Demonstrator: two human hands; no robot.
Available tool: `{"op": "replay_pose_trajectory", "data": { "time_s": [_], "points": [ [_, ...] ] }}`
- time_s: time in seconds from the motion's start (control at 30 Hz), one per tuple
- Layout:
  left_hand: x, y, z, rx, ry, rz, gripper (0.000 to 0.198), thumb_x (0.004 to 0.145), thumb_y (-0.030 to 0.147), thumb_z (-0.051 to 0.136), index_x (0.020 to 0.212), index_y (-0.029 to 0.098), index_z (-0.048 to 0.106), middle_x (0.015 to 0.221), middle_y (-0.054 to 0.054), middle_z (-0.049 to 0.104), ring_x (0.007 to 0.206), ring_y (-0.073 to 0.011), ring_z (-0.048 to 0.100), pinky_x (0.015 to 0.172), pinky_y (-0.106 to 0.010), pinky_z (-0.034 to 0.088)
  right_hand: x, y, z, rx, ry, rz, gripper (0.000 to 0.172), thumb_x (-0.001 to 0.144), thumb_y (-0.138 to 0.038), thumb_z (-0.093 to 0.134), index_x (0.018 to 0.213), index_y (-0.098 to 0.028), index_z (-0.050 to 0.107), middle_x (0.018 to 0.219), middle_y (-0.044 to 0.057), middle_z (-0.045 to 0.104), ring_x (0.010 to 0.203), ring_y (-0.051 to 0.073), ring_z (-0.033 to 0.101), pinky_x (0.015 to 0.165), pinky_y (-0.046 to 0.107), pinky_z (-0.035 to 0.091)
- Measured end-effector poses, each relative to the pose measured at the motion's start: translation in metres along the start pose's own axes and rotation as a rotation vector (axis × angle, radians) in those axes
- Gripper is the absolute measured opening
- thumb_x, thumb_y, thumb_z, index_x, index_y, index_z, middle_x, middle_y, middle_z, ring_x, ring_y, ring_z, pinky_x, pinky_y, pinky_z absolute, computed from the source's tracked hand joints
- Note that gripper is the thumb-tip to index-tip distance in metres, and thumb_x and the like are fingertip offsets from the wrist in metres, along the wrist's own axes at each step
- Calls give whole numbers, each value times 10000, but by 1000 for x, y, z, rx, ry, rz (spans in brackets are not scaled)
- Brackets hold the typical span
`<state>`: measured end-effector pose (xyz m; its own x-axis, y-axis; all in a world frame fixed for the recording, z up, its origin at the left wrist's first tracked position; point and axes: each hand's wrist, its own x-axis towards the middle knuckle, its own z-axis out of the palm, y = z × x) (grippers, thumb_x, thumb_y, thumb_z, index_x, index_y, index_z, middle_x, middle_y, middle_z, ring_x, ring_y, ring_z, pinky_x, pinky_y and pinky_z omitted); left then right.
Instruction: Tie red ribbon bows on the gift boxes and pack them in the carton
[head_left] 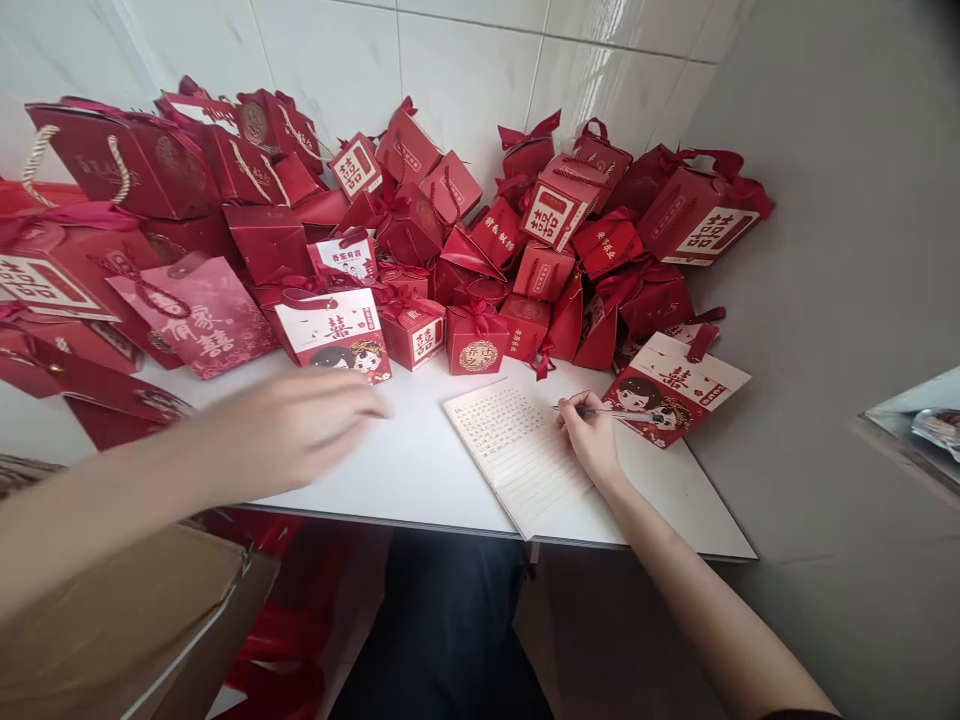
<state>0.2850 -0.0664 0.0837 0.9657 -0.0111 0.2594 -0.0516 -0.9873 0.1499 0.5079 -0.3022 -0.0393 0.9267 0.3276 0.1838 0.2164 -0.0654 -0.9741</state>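
My right hand (592, 435) is closed round a pen (619, 411) and rests on an open lined notebook (514, 450) with handwriting on its upper lines. My left hand (289, 425) hovers over the white table (420, 470), blurred by motion, fingers pointing right towards a red and white gift bag with a cartoon couple (337, 335). It seems to hold nothing. A small red box with a bow (475, 338) stands just beyond the notebook.
A big heap of red gift boxes and bags (390, 210) fills the table's back half against a white tiled wall (465, 60). A flat red and white bag (675, 385) lies right of the pen. A cardboard box (120, 620) sits low left.
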Motion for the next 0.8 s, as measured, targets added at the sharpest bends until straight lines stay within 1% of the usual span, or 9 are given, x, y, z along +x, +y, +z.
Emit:
{"op": "replay_pose_trajectory", "data": {
  "time_s": [0.07, 0.17, 0.23, 0.3, 0.4, 0.47, 0.53, 0.7, 0.8],
  "points": [
    [39, 16, 31, -14, -312, 70, 363, 863, 366, 337, 1068, 237, 606, 1041, -37, 608, 937, -193, 585, 849, -311, 427, -1, 0, -1, -26, -9, -13, 249, 730, -383, 574, 681, -224, 389, 500, -52, 506, 302, 95, 368, 303, 212, 249],
    [101, 25, 85, -79, -524, -65, 619, 797, 512, 459, 1336, 214, 390, 1202, -134, 495, 1001, -278, 556, 825, -353, 434, -4, 0, -4, -61, 21, -109, 278, 733, -366, 596, 637, -218, 381, 501, -49, 487, 374, 101, 401, 376, 221, 304],
    [128, 20, 111, -169, -580, -66, 702, 749, 517, 536, 1354, 203, 367, 1211, -140, 481, 1077, -286, 505, 886, -346, 398, -9, -1, -3, -74, 31, -225, 291, 745, -343, 597, 608, -213, 375, 504, -47, 473, 447, 111, 437, 457, 231, 345],
    [138, 11, 127, -259, -552, -38, 670, 722, 484, 584, 1321, 234, 421, 1202, -107, 493, 1136, -275, 450, 938, -343, 354, -15, -5, 4, -68, -42, -294, 287, 771, -325, 577, 596, -208, 382, 511, -44, 477, 490, 116, 449, 507, 236, 355],
    [136, 4, 137, -332, -461, -58, 541, 731, 481, 571, 1240, 308, 511, 1212, -59, 494, 1177, -273, 399, 990, -393, 285, -25, -13, 23, -57, -242, -235, 286, 806, -314, 538, 588, -203, 389, 505, -42, 497, 481, 112, 438, 510, 231, 346],
    [133, 3, 140, -331, -414, -79, 483, 753, 484, 534, 1210, 328, 541, 1243, -51, 470, 1188, -282, 378, 1012, -432, 236, -29, -16, 36, -76, -324, -174, 309, 814, -311, 517, 561, -202, 378, 479, -44, 492, 466, 110, 425, 511, 231, 343],
    [130, 3, 140, -331, -414, -72, 508, 742, 488, 527, 1228, 343, 525, 1280, -47, 434, 1197, -296, 359, 1019, -451, 215, -29, -17, 45, -109, -343, -145, 317, 807, -299, 501, 536, -201, 368, 456, -49, 468, 453, 106, 404, 505, 228, 336],
    [129, -1, 131, -357, -557, -42, 775, 554, 461, 636, 1299, 398, 428, 1346, 2, 366, 1215, -318, 314, 1020, -431, 238, -26, -13, 48, -200, -346, -117, 286, 768, -267, 488, 519, -201, 365, 456, -59, 414, 455, 102, 365, 476, 218, 302],
    [127, -1, 128, -347, -557, -53, 811, 532, 436, 618, 1313, 399, 404, 1372, 21, 340, 1225, -317, 295, 1036, -429, 221, -27, -13, 48, -256, -365, -132, 288, 761, -267, 493, 515, -199, 359, 467, -59, 397, 474, 102, 359, 486, 218, 294]
  ]
}}
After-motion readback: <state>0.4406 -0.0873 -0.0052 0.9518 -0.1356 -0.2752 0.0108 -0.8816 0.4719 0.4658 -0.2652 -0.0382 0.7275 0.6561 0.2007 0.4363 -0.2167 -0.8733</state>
